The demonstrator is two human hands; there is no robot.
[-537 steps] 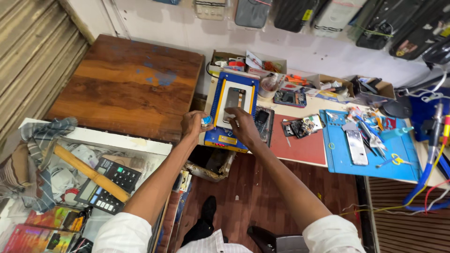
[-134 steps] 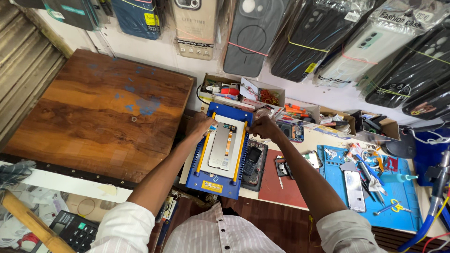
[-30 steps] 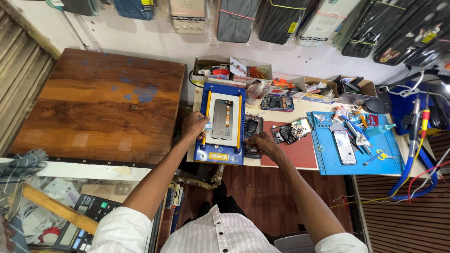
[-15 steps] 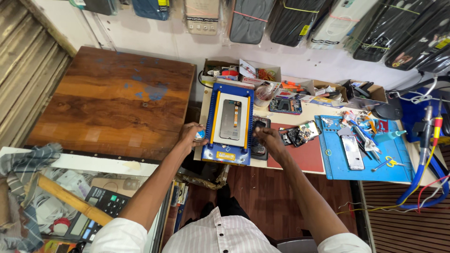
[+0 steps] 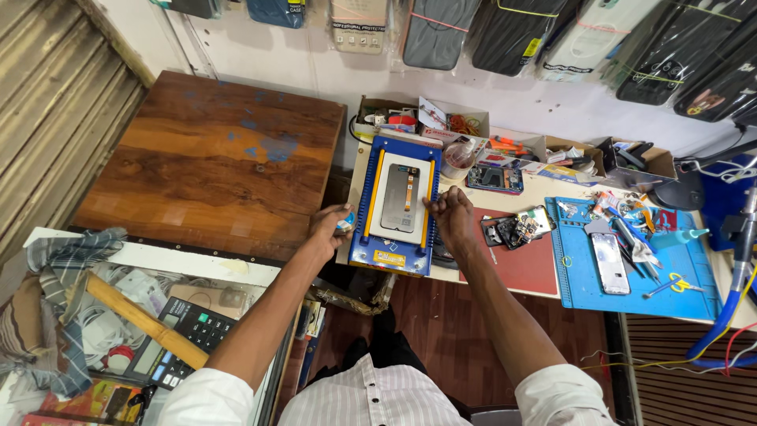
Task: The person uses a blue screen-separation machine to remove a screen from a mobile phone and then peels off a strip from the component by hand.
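Observation:
A blue machine with yellow rails (image 5: 392,251) stands on the bench, and a grey phone screen panel (image 5: 399,197) lies flat on its plate. My left hand (image 5: 329,227) is at the machine's left edge, fingers closed around a small light blue object (image 5: 345,221). My right hand (image 5: 447,214) rests against the right yellow rail, fingertips touching the machine's edge near the panel. I cannot tell whether it grips anything.
A red mat (image 5: 527,264) and a blue mat (image 5: 631,276) with a phone, scissors and small tools lie to the right. Cardboard boxes of parts (image 5: 418,118) line the wall. A wooden board (image 5: 209,162) sits left. A calculator (image 5: 185,335) lies below left.
The view has shifted slightly. My right hand moved up from the dark object beside the machine to its right rail. My left hand stays at the machine's left edge.

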